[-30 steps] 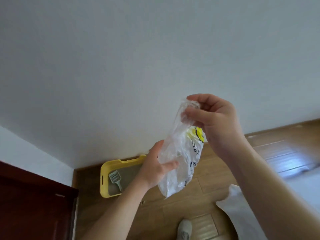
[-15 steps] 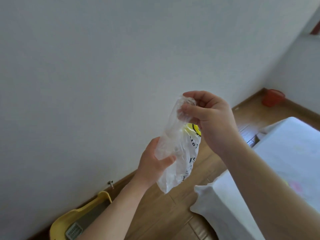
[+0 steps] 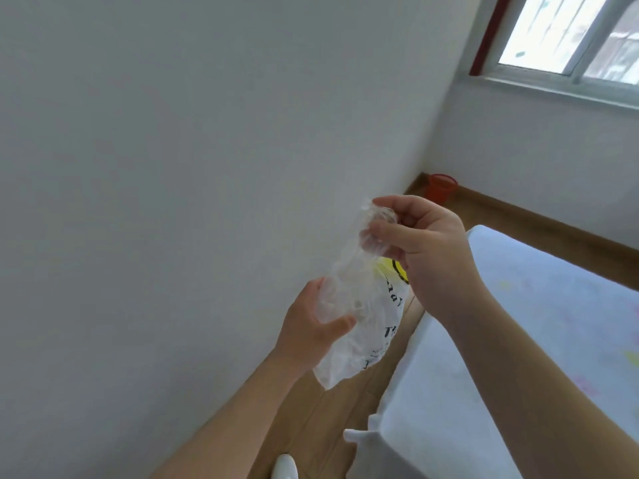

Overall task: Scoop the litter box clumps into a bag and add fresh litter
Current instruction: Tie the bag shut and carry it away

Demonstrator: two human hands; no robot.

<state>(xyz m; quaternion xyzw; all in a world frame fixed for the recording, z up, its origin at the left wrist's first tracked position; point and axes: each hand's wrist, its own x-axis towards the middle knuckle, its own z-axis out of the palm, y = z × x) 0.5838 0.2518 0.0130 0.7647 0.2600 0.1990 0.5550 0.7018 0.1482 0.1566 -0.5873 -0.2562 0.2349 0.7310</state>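
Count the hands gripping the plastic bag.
2. The left hand grips the plastic bag around its middle, lower left. The right hand pinches its bunched top end, upper right. Neither is hidden.

Carrier: clear plastic bag (image 3: 349,347), crumpled; all print is on the side facing right.
Emblem: yellow round mark (image 3: 389,267) with a black outline, above the lettering and partly behind the right hand (image 3: 432,250); no characters legible on it.
Upper lettering (image 3: 395,299): large, black; reads roughly "ay", the rest lost in folds.
Lower lettering (image 3: 390,330): large, black; begins with "T", remainder illegible.
Small print (image 3: 377,354): fine black lines below the lettering; too small to read.
Brand, numbers: cannot tell.
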